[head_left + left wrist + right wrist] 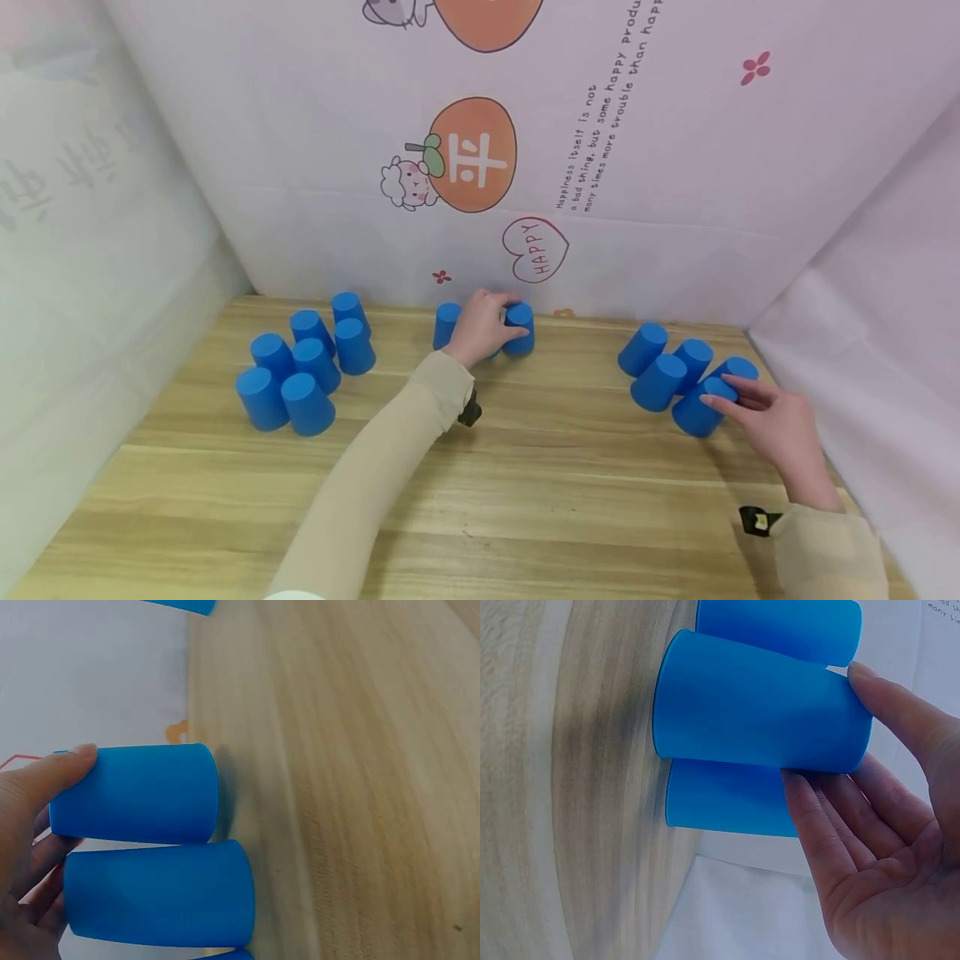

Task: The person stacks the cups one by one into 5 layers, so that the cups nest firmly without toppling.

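Note:
At the back middle of the table my left hand (pixel 480 329) holds an upside-down blue cup (pixel 522 336) near its narrow closed end, thumb on the near side. The left wrist view shows a second blue cup (pixel 161 896) right beside the held one. Another blue cup (pixel 447 323) stands to the left, with part of the row hidden behind the hand. On the right, my right hand (pixel 783 425) grips the front blue cup (pixel 697 412) of a cluster between thumb and fingers. In the right wrist view, neighbouring blue cups (pixel 780 626) stand close on both sides of it.
Several upside-down blue cups (pixel 315 367) stand grouped at the left of the wooden table (pixel 510 500). More blue cups (pixel 660 383) make up the right cluster. A printed white cloth (pixel 637 267) rises along the back edge, with white cloth at both sides.

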`<state>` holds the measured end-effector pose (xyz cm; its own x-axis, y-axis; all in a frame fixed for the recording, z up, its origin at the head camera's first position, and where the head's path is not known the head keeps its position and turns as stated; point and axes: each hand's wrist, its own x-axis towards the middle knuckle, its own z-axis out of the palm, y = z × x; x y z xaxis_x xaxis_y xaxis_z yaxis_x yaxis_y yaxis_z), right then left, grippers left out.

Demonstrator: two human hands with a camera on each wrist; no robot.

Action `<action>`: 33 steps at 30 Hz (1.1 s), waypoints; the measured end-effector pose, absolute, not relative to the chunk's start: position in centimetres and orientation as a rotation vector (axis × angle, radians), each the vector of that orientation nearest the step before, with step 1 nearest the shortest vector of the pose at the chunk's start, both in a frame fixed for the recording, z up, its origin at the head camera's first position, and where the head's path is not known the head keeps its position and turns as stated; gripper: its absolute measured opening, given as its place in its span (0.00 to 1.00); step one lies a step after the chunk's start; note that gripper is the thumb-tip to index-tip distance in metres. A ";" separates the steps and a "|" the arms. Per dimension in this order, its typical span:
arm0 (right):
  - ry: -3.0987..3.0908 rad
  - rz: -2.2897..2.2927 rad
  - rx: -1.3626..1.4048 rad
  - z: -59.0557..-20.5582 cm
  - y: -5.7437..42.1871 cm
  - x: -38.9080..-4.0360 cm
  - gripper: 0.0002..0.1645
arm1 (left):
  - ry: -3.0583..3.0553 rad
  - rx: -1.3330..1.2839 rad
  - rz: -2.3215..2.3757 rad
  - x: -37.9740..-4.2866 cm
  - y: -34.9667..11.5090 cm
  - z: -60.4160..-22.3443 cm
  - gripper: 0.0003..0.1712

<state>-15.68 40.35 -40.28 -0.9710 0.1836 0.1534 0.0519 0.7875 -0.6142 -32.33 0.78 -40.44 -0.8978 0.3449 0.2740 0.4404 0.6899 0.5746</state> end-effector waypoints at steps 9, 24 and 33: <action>-2.769 0.947 -0.191 -40.4 40.3 -15.6 0.42 | -2.818 -0.611 -0.898 -32.5 1.1 -40.9 0.33; -2.663 1.001 -0.364 -38.6 41.3 -13.9 0.45 | -2.806 -0.611 -0.787 -32.5 1.7 -40.9 0.31; -2.461 1.031 -0.369 -34.3 39.1 -13.1 0.41 | -2.797 -0.628 -0.775 -32.4 1.7 -40.9 0.31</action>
